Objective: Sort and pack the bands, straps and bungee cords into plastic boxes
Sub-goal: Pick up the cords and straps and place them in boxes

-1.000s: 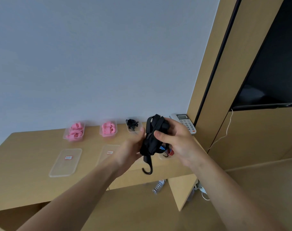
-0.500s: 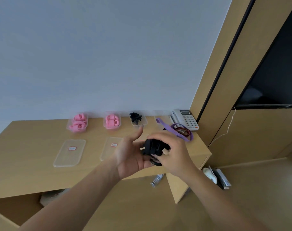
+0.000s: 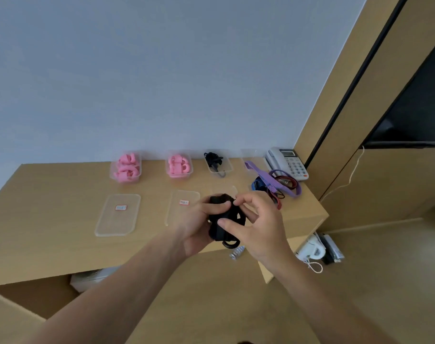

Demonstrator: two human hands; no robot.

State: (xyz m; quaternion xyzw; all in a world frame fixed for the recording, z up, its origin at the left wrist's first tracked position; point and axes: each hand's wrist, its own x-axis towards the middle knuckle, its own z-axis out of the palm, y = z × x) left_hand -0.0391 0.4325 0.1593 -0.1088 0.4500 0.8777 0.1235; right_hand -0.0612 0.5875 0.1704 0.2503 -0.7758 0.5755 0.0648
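Head view: left hand [image 3: 199, 223] and right hand [image 3: 257, 229] both clasp 1 bundled black bungee cord [image 3: 221, 219] above the desk [image 3: 62, 244].

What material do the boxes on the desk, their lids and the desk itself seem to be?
Boxes: clear, thin plastic; the contents show through the walls.
Lids: the same clear plastic, slightly glossy, each with a small label.
Desk: light wood or wood-look laminate, matte; which one, I cannot tell.

Bundled black bungee cord [image 3: 222, 219], hook hanging below.
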